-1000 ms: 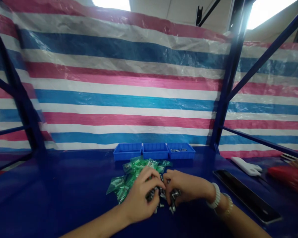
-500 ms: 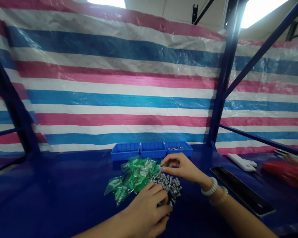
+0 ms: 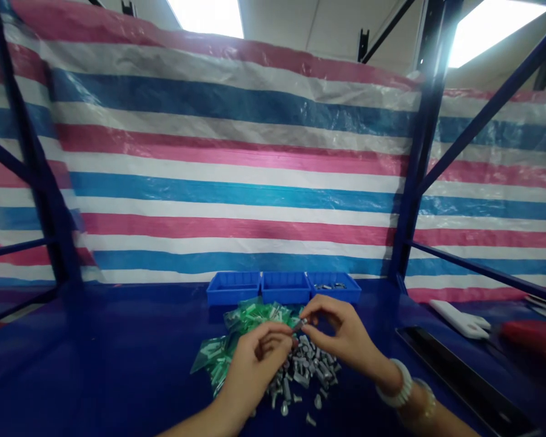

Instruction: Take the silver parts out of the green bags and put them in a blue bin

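Observation:
My right hand (image 3: pixel 343 332) and my left hand (image 3: pixel 257 361) meet above the near edge of a heap of green plastic bags (image 3: pixel 243 328). Between their fingertips is a small metal bolt (image 3: pixel 299 326), pinched by both hands. Just below them lies a loose pile of grey metal bolts (image 3: pixel 307 370), with a few stray pieces nearer me. The left wrist rests close to the bags. Part of the bags is hidden behind my left hand.
Several blue plastic bins (image 3: pixel 286 287) stand in a row behind the bags, and the right one holds metal parts. A black slab (image 3: pixel 466 382), a white plastic piece (image 3: pixel 459 318) and a red object (image 3: pixel 532 335) lie to the right. A striped tarp (image 3: pixel 236 194) hangs behind the blue shelf frame (image 3: pixel 425 139).
My hands have come back together from their spread positions, now pinching a bolt above the bags. The bolt pile lies more spread out, and the view has tilted slightly.

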`<act>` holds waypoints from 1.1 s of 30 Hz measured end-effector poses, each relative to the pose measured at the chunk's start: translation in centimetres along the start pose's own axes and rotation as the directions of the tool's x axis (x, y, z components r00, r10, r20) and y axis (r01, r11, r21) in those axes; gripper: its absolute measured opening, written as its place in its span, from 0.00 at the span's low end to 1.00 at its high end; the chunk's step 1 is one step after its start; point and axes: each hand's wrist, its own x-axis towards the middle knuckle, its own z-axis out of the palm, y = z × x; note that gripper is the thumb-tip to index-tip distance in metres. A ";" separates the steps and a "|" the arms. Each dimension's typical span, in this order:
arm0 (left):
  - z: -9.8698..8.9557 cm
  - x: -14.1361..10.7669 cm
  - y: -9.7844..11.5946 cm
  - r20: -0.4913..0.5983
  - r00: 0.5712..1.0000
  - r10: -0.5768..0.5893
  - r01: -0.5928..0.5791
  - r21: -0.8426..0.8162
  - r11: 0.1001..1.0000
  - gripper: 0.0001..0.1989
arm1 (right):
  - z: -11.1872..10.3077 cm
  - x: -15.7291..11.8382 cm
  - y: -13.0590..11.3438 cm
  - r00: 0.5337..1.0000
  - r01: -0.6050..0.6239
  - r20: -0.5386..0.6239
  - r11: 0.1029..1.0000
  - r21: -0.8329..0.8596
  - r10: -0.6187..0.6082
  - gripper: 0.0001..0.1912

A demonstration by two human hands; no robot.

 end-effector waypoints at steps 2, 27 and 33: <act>0.2 -0.2 0.0 0.070 0.993 -0.090 0.098 -0.113 0.989 0.11 | 0.4 -0.3 -0.4 0.988 0.151 0.015 0.979 -0.138 -0.151 0.04; -0.7 -0.7 -0.4 0.048 0.935 0.351 -0.355 0.135 0.925 0.11 | 3.2 -0.8 2.1 0.960 -0.255 0.028 0.824 0.507 0.279 0.14; -1.1 -0.1 -0.8 -0.063 0.927 0.370 -0.347 0.231 0.909 0.15 | -1.5 1.5 5.1 0.971 -0.049 -0.240 0.974 -0.220 -0.005 0.12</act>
